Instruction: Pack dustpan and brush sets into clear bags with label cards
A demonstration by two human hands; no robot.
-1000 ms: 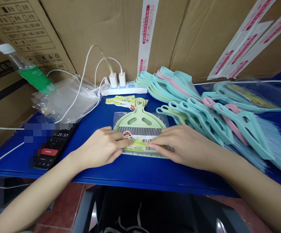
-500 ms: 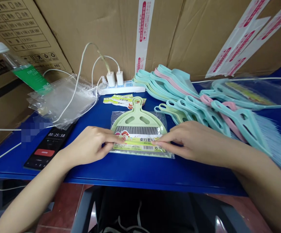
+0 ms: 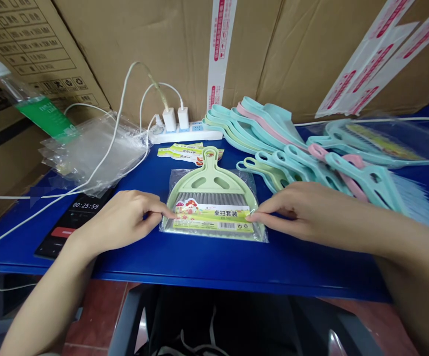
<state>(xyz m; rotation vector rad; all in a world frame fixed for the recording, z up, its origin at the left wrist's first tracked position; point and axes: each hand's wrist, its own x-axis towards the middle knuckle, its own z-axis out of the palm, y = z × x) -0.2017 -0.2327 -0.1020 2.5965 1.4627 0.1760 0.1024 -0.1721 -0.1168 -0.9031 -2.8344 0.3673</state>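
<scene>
Green pan lay flat on the blue table, front and center, handle toward the boxes. Grey brush sat within its rim; label crossed the bristles; clear bag wrapped the lot, its lower edge roughly parallel to the table's front edge, with a strip of blue between.

Left hand was at the label's left end, index tip touching, thumb held narrow beneath. Right hand was at the right end, thumb and index drawn narrow at the bag. Film glare made it hard to see whether either hand pinched plastic; could not tell.

Just beyond the handle: loose cards, then the power strip against the boxes. Left: phone behind the left forearm, spare bags farther back, bottle tilted by them. A blue gap separated spare bags and pan.

Right side was tighter: loose brushes fanned out near the pan's rim, partly hidden by the right hand and forearm. Stacked pans lay behind them, a bagged set at far right.
</scene>
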